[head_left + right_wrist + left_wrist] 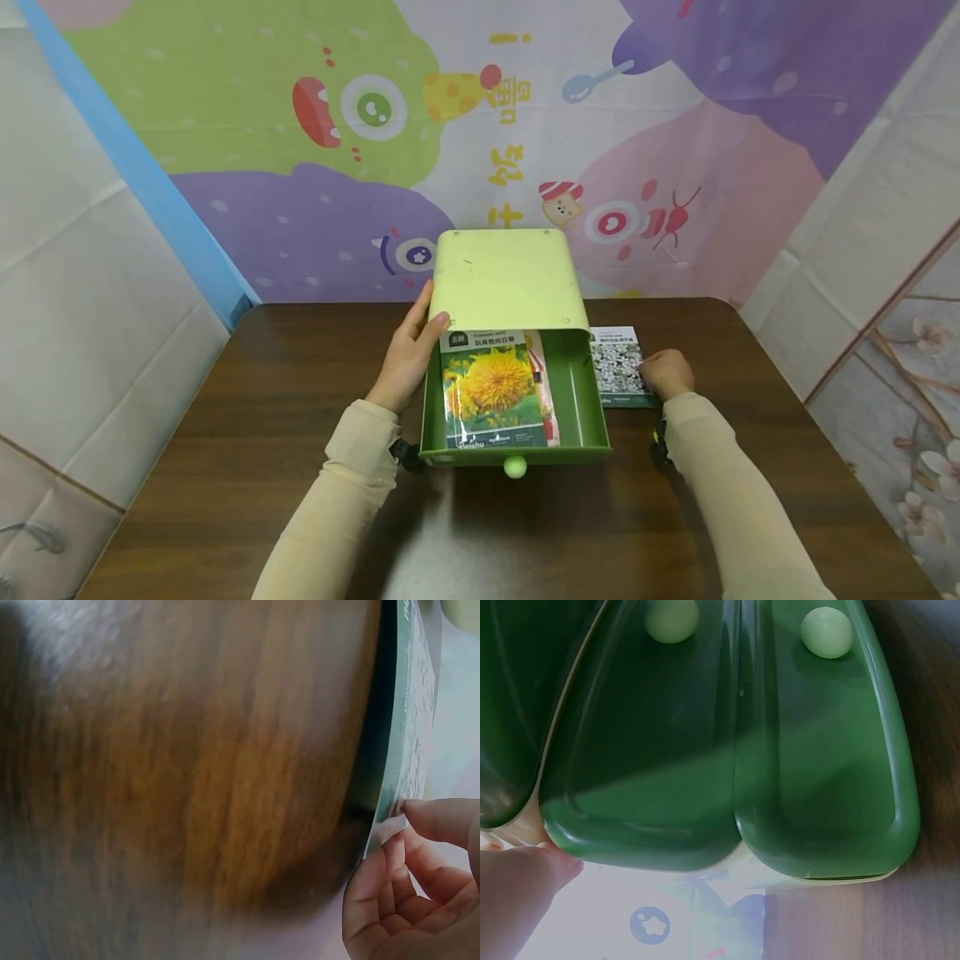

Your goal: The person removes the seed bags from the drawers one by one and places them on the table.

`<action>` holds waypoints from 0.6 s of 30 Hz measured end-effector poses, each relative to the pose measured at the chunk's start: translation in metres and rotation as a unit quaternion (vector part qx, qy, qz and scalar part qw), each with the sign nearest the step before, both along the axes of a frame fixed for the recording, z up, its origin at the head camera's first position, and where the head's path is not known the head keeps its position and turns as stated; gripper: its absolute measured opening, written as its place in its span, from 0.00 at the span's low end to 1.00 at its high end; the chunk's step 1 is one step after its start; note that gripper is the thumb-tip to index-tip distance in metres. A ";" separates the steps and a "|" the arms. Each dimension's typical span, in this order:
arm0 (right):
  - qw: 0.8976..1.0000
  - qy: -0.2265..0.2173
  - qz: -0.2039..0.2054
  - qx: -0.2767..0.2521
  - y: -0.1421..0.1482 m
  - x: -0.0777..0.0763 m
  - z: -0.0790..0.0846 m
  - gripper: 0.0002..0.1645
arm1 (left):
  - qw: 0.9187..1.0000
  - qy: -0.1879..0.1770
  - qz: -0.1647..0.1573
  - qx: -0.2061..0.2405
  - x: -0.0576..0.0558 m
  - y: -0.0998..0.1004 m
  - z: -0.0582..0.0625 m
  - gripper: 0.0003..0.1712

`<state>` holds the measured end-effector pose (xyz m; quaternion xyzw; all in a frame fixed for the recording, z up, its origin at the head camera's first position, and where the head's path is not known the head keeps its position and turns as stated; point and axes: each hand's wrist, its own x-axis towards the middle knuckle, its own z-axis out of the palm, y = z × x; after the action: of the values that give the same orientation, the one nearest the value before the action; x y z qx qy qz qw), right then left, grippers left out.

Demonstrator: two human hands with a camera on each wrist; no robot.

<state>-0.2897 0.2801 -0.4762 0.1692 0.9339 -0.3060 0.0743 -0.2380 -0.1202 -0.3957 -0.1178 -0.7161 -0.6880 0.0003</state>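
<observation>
A small light-green drawer cabinet (506, 279) stands on the table with its top green drawer (573, 408) pulled out. Inside lies a seed packet (491, 392) with a yellow flower, overlapping another packet at its right. My left hand (405, 358) rests against the cabinet's left side, fingers extended along it and the thumb (536, 870) at the front edge. To the right of the cabinet, my right hand (669, 372) pinches the edge of a seed packet (618, 367) with white flowers. That packet looks raised off the table in the right wrist view.
Two more drawer fronts (652, 750) with round knobs (827, 633) are closed under the pulled-out one. A brown wooden table (247, 467) carries everything. Behind it hangs a cartoon-printed cloth (300, 217).
</observation>
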 end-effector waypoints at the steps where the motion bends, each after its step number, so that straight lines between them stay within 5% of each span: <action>1: 1.000 0.000 0.000 0.000 0.000 0.000 0.000 0.20 | 1.000 0.000 0.000 0.000 0.000 0.000 0.000 0.37; 18: 1.000 0.021 0.009 0.010 0.000 -0.001 0.000 0.19 | 1.000 0.006 0.000 -0.002 0.001 0.000 0.001 0.37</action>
<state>-0.2910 0.2805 -0.4757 0.1548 0.9398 -0.2994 0.0559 -0.2373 -0.1200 -0.3950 -0.1220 -0.7172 -0.6860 0.0041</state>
